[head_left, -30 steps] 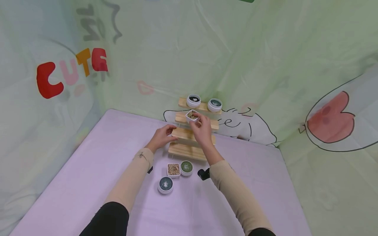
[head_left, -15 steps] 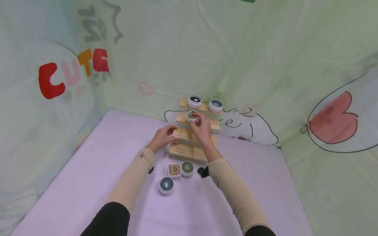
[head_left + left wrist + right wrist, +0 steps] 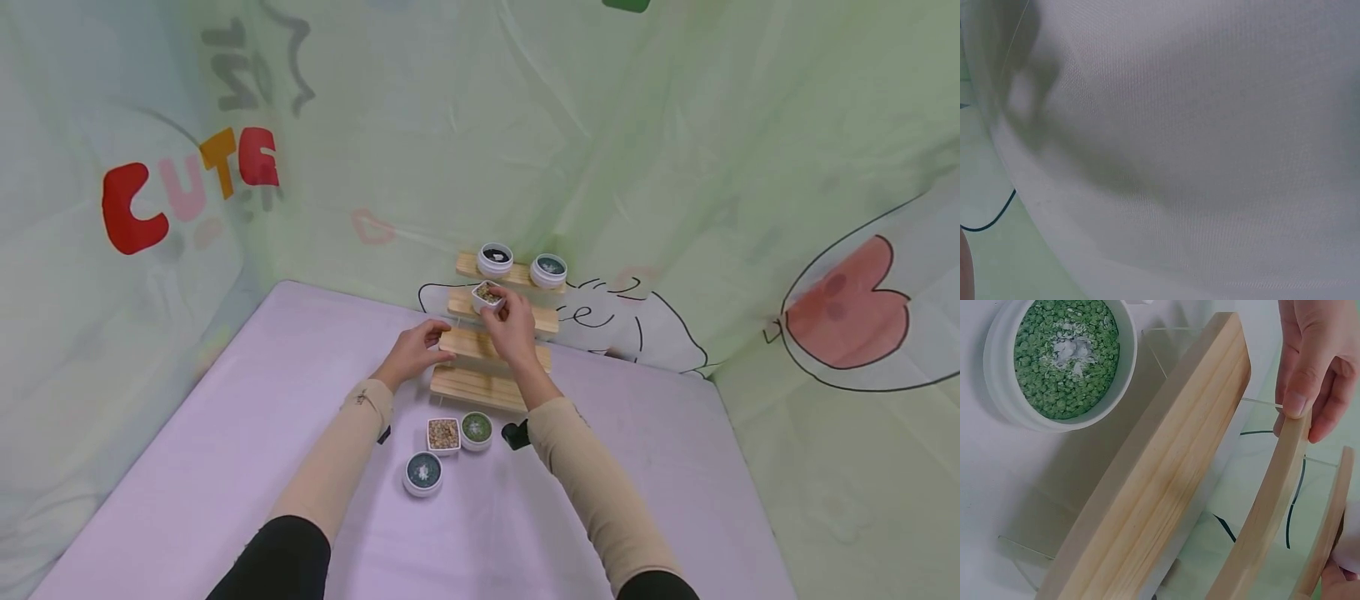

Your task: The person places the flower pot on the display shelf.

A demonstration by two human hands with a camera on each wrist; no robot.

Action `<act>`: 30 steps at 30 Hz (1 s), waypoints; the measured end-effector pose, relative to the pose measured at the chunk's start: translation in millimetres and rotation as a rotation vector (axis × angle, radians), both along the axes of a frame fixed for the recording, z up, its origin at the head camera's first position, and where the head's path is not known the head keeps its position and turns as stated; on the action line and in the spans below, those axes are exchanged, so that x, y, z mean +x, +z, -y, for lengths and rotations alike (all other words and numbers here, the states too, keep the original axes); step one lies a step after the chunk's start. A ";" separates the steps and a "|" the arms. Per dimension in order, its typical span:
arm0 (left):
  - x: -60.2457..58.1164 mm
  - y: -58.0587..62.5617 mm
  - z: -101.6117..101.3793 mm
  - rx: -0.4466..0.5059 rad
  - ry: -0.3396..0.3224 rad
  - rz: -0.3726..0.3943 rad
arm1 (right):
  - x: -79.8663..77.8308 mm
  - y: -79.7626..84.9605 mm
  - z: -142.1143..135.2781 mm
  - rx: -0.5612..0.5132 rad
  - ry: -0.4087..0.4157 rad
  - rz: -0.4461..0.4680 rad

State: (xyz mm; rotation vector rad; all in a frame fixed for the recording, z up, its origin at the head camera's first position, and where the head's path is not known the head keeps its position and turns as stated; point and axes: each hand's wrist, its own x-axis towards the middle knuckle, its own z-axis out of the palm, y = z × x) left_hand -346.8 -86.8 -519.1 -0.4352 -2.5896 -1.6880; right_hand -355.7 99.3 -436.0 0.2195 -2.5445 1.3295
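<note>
A tiered wooden stand (image 3: 480,385) with clear supports stands toward the back of the table. My left hand (image 3: 412,353) grips the left end of a middle plank; in the right wrist view its thumb presses the plank's edge. My right hand (image 3: 513,330) pinches a small square white pot (image 3: 483,297) with grainy filling, right at the tier below the top one. In the right wrist view, that pot (image 3: 1349,544) and my right fingertips (image 3: 1338,586) show partly at the lower right. The left wrist view holds mostly pale cloth (image 3: 1197,137).
Two round white pots, one dark-filled (image 3: 495,260) and one blue-grey (image 3: 548,271), stand on the top tier. In front of the stand sit a square pot of pebbles (image 3: 443,435), a green-filled round pot (image 3: 476,430) and a blue-grey one (image 3: 423,473). Printed cloth walls (image 3: 360,150) surround the table.
</note>
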 end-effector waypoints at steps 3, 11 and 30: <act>0.1 -0.1 -0.8 -0.003 0.001 0.002 | -0.3 -0.9 -1.6 0.011 -0.004 -0.011; -0.2 -1.4 -1.8 -0.008 0.004 -0.008 | 0.1 -2.4 -4.7 0.031 -0.002 -0.028; 1.6 0.8 -2.5 0.003 0.002 -0.039 | 30.3 -11.4 -19.8 -0.081 0.118 -0.086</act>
